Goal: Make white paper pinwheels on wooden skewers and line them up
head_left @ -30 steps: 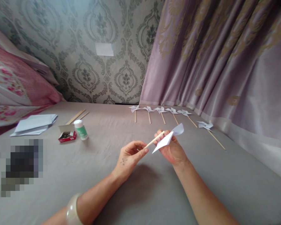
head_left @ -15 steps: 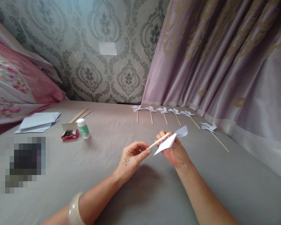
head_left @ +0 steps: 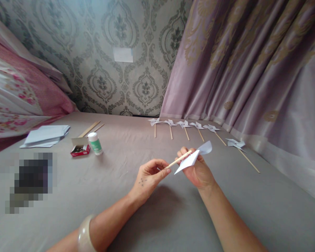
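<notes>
My left hand [head_left: 151, 177] pinches the lower end of a thin wooden stick [head_left: 177, 159] between thumb and fingers. The stick slants up to the right, its far end against a white paper pinwheel [head_left: 187, 162]. Behind the paper, my right hand [head_left: 195, 169] is closed on the pinwheel near the stick's tip. The paper hides part of its fingers, and I cannot make out the joint between stick and paper. Both hands are held above the grey cloth [head_left: 115, 196].
Several finished paper pinwheels [head_left: 184, 125] on sticks lie in a row at the back right. On the left are stacked white paper [head_left: 44, 136], loose wooden sticks [head_left: 90, 128], an open red box [head_left: 80, 150] of small pieces and a white-and-green glue stick [head_left: 95, 144]. A blurred-out patch [head_left: 33, 178] lies front left.
The view has shifted slightly, so everything sits a little further right. Both hands keep the same hold on the stick and pinwheel.
</notes>
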`<state>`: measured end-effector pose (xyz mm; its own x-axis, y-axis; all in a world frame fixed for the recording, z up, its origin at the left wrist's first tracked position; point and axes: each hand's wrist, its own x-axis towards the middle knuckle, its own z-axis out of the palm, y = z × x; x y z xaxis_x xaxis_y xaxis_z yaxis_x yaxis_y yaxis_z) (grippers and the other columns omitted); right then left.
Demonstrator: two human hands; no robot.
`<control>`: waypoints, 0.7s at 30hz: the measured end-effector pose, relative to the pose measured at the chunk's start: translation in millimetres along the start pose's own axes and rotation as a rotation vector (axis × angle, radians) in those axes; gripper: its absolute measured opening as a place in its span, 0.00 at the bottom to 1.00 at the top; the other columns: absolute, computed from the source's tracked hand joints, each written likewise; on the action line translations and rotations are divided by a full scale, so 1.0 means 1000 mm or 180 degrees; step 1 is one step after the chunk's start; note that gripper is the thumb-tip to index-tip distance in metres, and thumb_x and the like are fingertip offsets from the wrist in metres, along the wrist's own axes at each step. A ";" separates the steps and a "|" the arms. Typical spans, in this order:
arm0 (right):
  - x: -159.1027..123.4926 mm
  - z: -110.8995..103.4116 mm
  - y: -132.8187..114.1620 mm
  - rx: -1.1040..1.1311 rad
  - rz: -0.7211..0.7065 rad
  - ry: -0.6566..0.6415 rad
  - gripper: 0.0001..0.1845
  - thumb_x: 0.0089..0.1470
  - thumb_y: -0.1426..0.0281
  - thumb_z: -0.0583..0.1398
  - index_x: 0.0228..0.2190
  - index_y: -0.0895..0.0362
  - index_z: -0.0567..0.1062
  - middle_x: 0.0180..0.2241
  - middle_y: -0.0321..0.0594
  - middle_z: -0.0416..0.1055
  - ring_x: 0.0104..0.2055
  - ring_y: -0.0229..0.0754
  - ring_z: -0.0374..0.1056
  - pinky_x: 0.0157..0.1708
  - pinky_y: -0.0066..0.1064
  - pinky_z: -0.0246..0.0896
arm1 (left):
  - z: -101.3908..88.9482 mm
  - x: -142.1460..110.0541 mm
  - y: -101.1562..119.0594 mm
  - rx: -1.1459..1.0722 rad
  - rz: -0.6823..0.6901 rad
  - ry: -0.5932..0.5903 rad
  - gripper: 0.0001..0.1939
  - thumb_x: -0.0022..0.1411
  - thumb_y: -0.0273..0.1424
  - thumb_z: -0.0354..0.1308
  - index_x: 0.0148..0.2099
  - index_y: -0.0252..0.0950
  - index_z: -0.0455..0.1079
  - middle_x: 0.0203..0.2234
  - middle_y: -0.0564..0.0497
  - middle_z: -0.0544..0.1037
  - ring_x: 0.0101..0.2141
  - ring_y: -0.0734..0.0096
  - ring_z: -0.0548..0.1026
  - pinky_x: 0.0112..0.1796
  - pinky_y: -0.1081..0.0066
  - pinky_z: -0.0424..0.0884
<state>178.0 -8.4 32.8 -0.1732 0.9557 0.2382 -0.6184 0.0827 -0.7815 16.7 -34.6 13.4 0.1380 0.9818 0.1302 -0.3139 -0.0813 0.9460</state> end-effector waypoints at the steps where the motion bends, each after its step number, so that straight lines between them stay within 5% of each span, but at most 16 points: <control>1: 0.000 0.000 0.000 0.0011 0.0003 -0.0009 0.14 0.34 0.65 0.73 0.19 0.52 0.73 0.22 0.30 0.58 0.25 0.33 0.52 0.25 0.27 0.54 | 0.000 0.000 0.000 -0.0002 0.0001 0.0001 0.13 0.43 0.37 0.70 0.29 0.34 0.75 0.20 0.54 0.71 0.23 0.78 0.64 0.25 0.76 0.59; 6: 0.000 0.000 0.001 -0.0004 -0.0062 0.0118 0.12 0.35 0.66 0.72 0.19 0.52 0.74 0.23 0.30 0.63 0.26 0.33 0.57 0.25 0.27 0.56 | -0.002 0.002 -0.002 0.0064 0.0022 0.0087 0.12 0.44 0.35 0.70 0.28 0.34 0.74 0.20 0.55 0.71 0.22 0.80 0.63 0.24 0.77 0.57; 13: 0.003 0.001 0.005 -0.0356 -0.0593 0.0864 0.12 0.35 0.65 0.72 0.26 0.51 0.78 0.27 0.33 0.75 0.29 0.36 0.67 0.34 0.32 0.64 | -0.004 0.004 -0.005 0.0085 -0.0146 0.0199 0.12 0.42 0.36 0.70 0.28 0.34 0.75 0.18 0.55 0.72 0.21 0.78 0.65 0.24 0.76 0.60; 21: 0.003 0.005 0.005 -0.0659 -0.0726 0.1113 0.12 0.35 0.64 0.70 0.26 0.54 0.80 0.29 0.35 0.78 0.32 0.40 0.71 0.39 0.34 0.64 | -0.005 0.008 -0.008 -0.0135 -0.0372 0.0083 0.13 0.40 0.35 0.71 0.28 0.34 0.75 0.18 0.55 0.71 0.21 0.80 0.65 0.24 0.76 0.58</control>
<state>170.2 -6.6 32.7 0.2404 0.9415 0.2363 -0.4386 0.3226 -0.8388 15.9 -25.5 4.9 0.1516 0.9884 0.0115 -0.3365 0.0407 0.9408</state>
